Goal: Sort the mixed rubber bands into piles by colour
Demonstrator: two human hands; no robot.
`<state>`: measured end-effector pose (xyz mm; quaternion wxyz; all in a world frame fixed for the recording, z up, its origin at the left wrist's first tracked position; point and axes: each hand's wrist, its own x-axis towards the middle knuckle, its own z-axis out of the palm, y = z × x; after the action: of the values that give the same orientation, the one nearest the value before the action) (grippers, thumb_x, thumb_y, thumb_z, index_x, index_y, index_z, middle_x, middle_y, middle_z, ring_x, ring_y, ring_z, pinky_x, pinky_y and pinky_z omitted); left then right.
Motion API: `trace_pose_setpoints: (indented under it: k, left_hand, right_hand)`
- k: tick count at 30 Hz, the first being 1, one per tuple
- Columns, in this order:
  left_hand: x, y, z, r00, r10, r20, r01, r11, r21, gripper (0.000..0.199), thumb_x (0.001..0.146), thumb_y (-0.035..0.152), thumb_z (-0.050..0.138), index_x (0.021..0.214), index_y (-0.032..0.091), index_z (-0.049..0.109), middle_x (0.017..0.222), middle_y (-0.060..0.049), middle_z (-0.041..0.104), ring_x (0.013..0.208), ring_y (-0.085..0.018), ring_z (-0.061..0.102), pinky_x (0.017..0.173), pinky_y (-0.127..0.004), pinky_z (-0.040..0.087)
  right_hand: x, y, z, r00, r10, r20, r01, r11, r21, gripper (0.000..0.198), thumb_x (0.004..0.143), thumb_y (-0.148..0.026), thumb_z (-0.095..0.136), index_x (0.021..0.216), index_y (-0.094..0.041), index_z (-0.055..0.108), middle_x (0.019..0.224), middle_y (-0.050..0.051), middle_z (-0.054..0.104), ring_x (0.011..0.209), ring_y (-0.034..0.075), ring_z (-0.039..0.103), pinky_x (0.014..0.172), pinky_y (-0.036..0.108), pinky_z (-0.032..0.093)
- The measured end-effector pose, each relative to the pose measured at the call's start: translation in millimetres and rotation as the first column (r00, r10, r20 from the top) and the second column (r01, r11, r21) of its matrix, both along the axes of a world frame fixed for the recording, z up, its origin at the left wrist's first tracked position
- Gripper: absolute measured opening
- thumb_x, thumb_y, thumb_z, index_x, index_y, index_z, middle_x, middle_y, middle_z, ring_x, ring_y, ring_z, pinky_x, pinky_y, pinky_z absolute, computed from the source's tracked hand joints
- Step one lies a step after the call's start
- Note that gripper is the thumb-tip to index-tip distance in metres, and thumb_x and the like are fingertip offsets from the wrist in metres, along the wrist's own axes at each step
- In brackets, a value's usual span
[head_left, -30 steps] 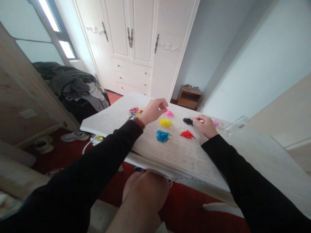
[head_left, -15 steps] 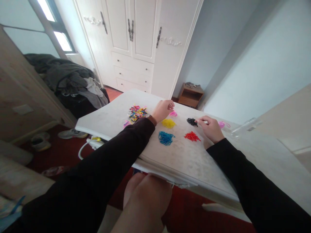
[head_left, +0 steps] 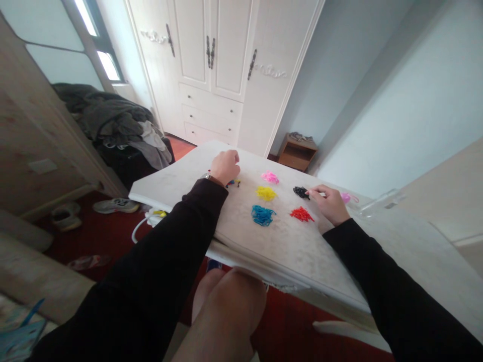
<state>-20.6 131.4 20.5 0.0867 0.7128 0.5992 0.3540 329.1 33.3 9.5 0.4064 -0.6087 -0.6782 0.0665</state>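
My left hand [head_left: 225, 167] is over the pile of mixed-colour rubber bands [head_left: 234, 184], hiding most of it. Its fingers are curled down, and whatever they hold is hidden. My right hand [head_left: 329, 202] has its thumb and forefinger pinched together at the edge of a pile of black rubber bands [head_left: 301, 192]; what lies between the fingertips is too small to make out. Separate piles of pink [head_left: 270, 177], yellow [head_left: 266, 193], blue [head_left: 263, 215] and red rubber bands [head_left: 302, 214] lie between and below the hands.
The white table [head_left: 271, 246] carries a clear plastic container [head_left: 383, 202] and a pink item [head_left: 345, 197] right of my right hand. Behind stand a white wardrobe [head_left: 211, 105] and a small wooden cabinet [head_left: 297, 152]. My knee [head_left: 230, 296] is below the front edge.
My left hand has moved left, from beside the pink pile to over the mixed pile, uncovering the pink bands. My right hand stays by the black pile. The view has shifted slightly.
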Motion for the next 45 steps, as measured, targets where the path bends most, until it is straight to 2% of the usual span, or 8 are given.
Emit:
trace_pose_setpoints:
  k: [5,11,18,26,34,40,42,45]
  left_hand:
    - [-17,0,-3.2,0.997,0.062,0.036,-0.058,0.993,-0.1,0.016,0.074,0.007,0.069,0.085,0.018,0.073,0.094,-0.012,0.076,0.093,-0.028,0.071,0.087,-0.039,0.055]
    - [-18,-1,-4.7,0.998,0.056,0.003,-0.056,0.993,-0.105,0.008,0.074,0.014,0.076,0.081,0.019,0.072,0.091,-0.01,0.076,0.09,-0.026,0.071,0.087,-0.037,0.056]
    - [-17,-1,-4.1,0.998,0.058,0.015,-0.056,0.991,-0.123,0.012,0.075,0.01,0.07,0.083,0.019,0.073,0.091,-0.008,0.077,0.093,-0.025,0.071,0.091,-0.036,0.055]
    - [-16,1,-9.6,0.99,0.021,0.14,-0.01,0.997,-0.08,0.021,0.071,0.003,0.065,0.081,0.021,0.063,0.078,-0.006,0.073,0.09,-0.027,0.071,0.091,-0.041,0.053]
    - [-16,5,-11.4,0.967,-0.028,0.254,0.027,1.0,0.01,0.024,0.07,0.001,0.063,0.079,0.022,0.056,0.075,-0.005,0.07,0.083,-0.025,0.069,0.082,-0.038,0.054]
    - [-8,0,-5.5,0.905,-0.139,0.401,0.122,0.99,0.068,0.024,0.077,-0.001,0.063,0.076,0.021,0.052,0.069,-0.003,0.065,0.071,-0.02,0.068,0.074,-0.035,0.056]
    - [-3,-2,-3.9,0.83,-0.221,0.513,0.218,0.974,0.067,0.022,0.081,0.002,0.065,0.079,0.02,0.053,0.071,-0.002,0.067,0.069,-0.018,0.069,0.071,-0.034,0.058]
    - [5,-2,-5.6,0.678,-0.345,0.649,0.39,0.917,0.08,0.022,0.083,0.007,0.071,0.083,0.019,0.053,0.077,-0.003,0.072,0.07,-0.016,0.072,0.07,-0.031,0.06]
  right_hand:
    - [1,1,-1,1.0,0.005,-0.004,-0.005,1.0,-0.014,0.024,0.081,-0.038,0.062,0.074,-0.022,0.079,0.083,0.008,0.081,0.086,0.026,0.072,0.079,0.038,0.054]
    - [-2,-1,0,1.0,0.013,-0.014,-0.013,1.0,-0.015,0.024,0.081,-0.038,0.063,0.074,-0.022,0.079,0.083,0.008,0.08,0.086,0.025,0.072,0.078,0.036,0.054]
    - [-7,-4,4,1.0,0.02,-0.02,-0.021,0.999,-0.037,0.027,0.079,-0.041,0.061,0.072,-0.022,0.079,0.083,0.009,0.08,0.086,0.026,0.072,0.077,0.037,0.054]
    - [-6,-4,2,0.999,0.044,-0.014,-0.044,0.999,-0.027,0.025,0.081,-0.039,0.063,0.073,-0.022,0.079,0.084,0.008,0.08,0.085,0.026,0.071,0.075,0.037,0.054]
    - [-5,-4,1,0.999,0.051,0.004,-0.051,0.998,-0.026,0.024,0.083,-0.038,0.063,0.073,-0.022,0.078,0.084,0.008,0.08,0.084,0.025,0.071,0.076,0.036,0.054]
    - [-8,-5,3,0.999,0.043,0.002,-0.043,0.998,-0.036,0.024,0.083,-0.036,0.062,0.073,-0.021,0.079,0.084,0.008,0.08,0.085,0.025,0.071,0.076,0.036,0.053]
    - [-10,-6,4,0.999,0.046,0.0,-0.046,0.998,-0.034,0.023,0.083,-0.035,0.063,0.073,-0.021,0.079,0.084,0.008,0.08,0.085,0.025,0.071,0.077,0.036,0.054]
    - [-15,-8,6,0.998,0.069,-0.007,-0.069,0.998,-0.017,0.022,0.083,-0.035,0.064,0.074,-0.022,0.078,0.085,0.007,0.079,0.086,0.025,0.071,0.077,0.036,0.054]
